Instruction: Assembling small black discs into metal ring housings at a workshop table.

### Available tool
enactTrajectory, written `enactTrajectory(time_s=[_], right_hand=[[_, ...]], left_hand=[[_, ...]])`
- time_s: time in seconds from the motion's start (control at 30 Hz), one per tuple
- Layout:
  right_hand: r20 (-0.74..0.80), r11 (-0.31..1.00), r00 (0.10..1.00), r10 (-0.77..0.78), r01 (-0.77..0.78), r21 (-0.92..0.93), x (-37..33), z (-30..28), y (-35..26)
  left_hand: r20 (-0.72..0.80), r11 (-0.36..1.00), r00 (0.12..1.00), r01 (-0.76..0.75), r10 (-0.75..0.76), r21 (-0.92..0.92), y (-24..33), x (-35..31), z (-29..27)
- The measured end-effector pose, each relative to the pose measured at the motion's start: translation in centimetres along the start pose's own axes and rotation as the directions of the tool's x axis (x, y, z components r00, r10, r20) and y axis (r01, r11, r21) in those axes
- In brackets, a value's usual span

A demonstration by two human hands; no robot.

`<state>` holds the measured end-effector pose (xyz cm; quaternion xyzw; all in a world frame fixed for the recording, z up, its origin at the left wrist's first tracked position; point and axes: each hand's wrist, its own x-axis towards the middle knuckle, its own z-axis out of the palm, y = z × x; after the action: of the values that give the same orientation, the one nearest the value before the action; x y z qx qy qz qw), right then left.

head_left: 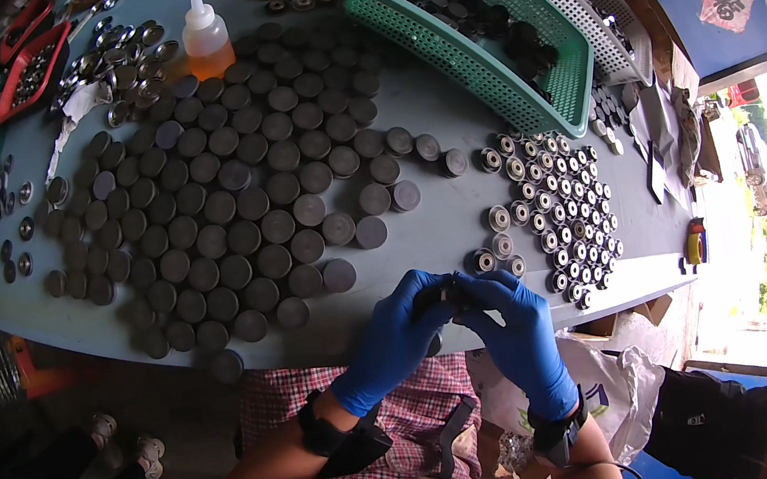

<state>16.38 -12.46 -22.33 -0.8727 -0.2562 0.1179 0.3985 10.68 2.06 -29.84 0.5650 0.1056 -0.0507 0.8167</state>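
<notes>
Your left hand (406,329) and right hand (516,319) pinch a dark part (453,293), perhaps round, nearer you than the green basket (462,31); black discs (234,175) lie left of the basket.

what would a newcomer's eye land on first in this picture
Probably the broad spread of dark discs over the left and middle of the table. Next come the blue-gloved left hand and right hand, meeting at the near edge around a small dark piece, mostly hidden. The green basket also stands out, right of centre toward the far side.
</notes>
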Motion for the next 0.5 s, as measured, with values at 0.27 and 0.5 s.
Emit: enactTrajectory(time_s=[0.27, 0.5], right_hand=[[0.046, 0.995, 0.999, -0.019, 0.014, 0.102, 1.5, 0.2, 1.1], [-0.108, 0.934, 0.966, -0.234, 0.193, -0.3, 7.9, 1.8, 5.2]], left_hand=[[-0.037, 0.988, 0.999, -0.003, -0.002, -0.156, -0.2, 0.1, 0.0], [-0.098, 0.98, 0.993, -0.076, 0.059, -0.186, -0.3, 0.3, 0.4]])
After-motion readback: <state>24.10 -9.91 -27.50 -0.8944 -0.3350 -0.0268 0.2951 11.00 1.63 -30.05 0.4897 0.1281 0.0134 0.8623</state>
